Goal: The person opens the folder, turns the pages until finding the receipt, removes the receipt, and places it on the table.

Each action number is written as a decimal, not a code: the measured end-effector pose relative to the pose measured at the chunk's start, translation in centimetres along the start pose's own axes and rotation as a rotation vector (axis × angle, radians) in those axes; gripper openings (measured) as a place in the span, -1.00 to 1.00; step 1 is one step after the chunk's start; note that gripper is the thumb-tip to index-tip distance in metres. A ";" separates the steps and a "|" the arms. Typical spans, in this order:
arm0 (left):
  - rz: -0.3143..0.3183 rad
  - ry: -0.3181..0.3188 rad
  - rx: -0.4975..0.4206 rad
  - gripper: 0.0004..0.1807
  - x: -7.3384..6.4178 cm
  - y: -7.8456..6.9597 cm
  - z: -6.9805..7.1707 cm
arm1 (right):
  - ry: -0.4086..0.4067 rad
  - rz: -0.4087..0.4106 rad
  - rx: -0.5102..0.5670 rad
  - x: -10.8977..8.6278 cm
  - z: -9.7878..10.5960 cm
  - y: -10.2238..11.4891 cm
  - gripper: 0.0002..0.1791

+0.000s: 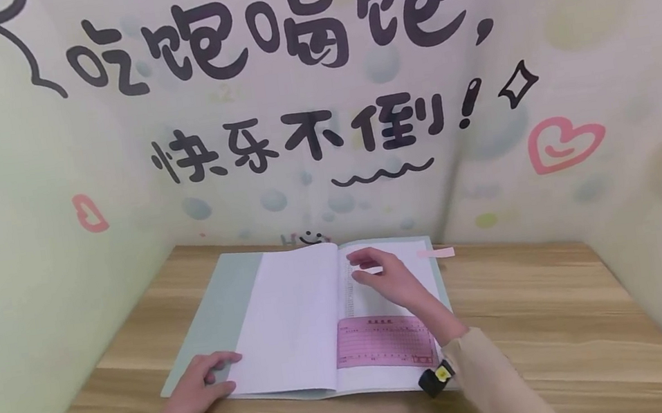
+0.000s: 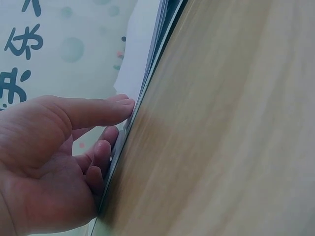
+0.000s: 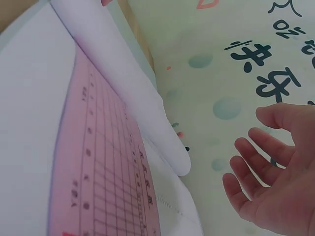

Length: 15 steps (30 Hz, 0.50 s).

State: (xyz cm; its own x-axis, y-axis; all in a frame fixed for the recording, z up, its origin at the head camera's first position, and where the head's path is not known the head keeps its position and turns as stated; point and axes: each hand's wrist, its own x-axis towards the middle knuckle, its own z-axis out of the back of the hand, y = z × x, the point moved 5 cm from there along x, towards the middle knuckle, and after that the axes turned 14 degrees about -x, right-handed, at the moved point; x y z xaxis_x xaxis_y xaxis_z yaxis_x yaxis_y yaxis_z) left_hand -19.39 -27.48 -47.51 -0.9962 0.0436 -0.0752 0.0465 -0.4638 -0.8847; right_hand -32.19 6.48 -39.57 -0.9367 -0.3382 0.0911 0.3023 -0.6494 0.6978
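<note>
A folder with a pale blue-green cover (image 1: 218, 305) lies open on the table, with a blank white page (image 1: 292, 316) turned to its left side. On the right side a pink printed form (image 1: 385, 344) lies across the lower part of a white sheet (image 1: 411, 293). My left hand (image 1: 201, 387) rests at the lower left corner, fingertips on the page and cover; in the left wrist view its thumb touches the folder's edge. Above the right sheet, my right hand (image 1: 392, 278) hovers with loosely bent fingers. The right wrist view shows nothing in that hand (image 3: 275, 189).
A pale pink strip (image 1: 444, 253) sticks out past the folder's right edge. A black band with a yellow flower (image 1: 437, 378) is at the right sleeve (image 1: 494, 373). The wooden table (image 1: 546, 317) meets a wall with black lettering (image 1: 312, 17) behind the folder.
</note>
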 end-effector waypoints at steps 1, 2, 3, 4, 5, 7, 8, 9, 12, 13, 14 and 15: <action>-0.001 0.000 0.005 -0.55 0.0 0.0 0.0 | -0.006 -0.004 0.006 -0.3 0.2 -0.2 -0.59; -0.005 0.001 0.007 -0.55 0.0 -0.1 0.1 | -0.009 -0.005 0.009 -0.7 0.4 -0.4 -0.59; -0.009 0.004 0.010 -0.55 0.0 -0.2 0.0 | -0.012 -0.015 0.016 -1.0 0.6 -0.5 -0.60; -0.008 0.003 0.012 -0.55 0.1 -0.2 0.0 | -0.016 -0.025 0.020 -1.3 0.8 -0.8 -0.60; -0.012 0.007 0.013 -0.55 0.1 -0.2 0.0 | -0.022 -0.039 0.025 -1.6 1.0 -1.0 -0.60; -0.009 0.009 0.016 -0.55 0.2 -0.3 0.0 | -0.040 -0.055 0.021 -2.3 1.4 -1.5 -0.60; -0.010 0.009 0.017 -0.55 0.2 -0.3 0.0 | -0.050 -0.061 0.015 -2.6 1.6 -1.8 -0.59; -0.011 0.011 0.019 -0.56 0.2 -0.2 0.0 | -0.060 -0.076 0.017 -2.9 1.8 -2.1 -0.59; -0.013 0.012 0.023 -0.56 0.3 -0.3 0.0 | -0.082 -0.109 0.021 -4.0 2.4 -2.9 -0.58; -0.013 0.013 0.024 -0.55 0.3 -0.3 0.0 | -0.083 -0.121 0.027 -4.3 2.5 -3.2 -0.57; -0.013 0.013 0.025 -0.55 0.2 -0.3 0.0 | -0.080 -0.129 0.034 -4.7 2.6 -3.5 -0.57; -0.017 0.016 0.026 -0.55 0.2 -0.3 0.0 | -0.079 -0.140 0.042 -5.0 2.7 -3.8 -0.56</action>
State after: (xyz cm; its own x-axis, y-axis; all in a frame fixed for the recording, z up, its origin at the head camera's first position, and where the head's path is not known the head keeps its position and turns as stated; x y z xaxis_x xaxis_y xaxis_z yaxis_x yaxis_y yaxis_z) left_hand -19.63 -27.32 -47.27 -0.9955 0.0657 -0.0677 0.0274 -0.4856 -0.8737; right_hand -29.11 12.44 -40.76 -0.9807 -0.1901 0.0454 0.1614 -0.6565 0.7368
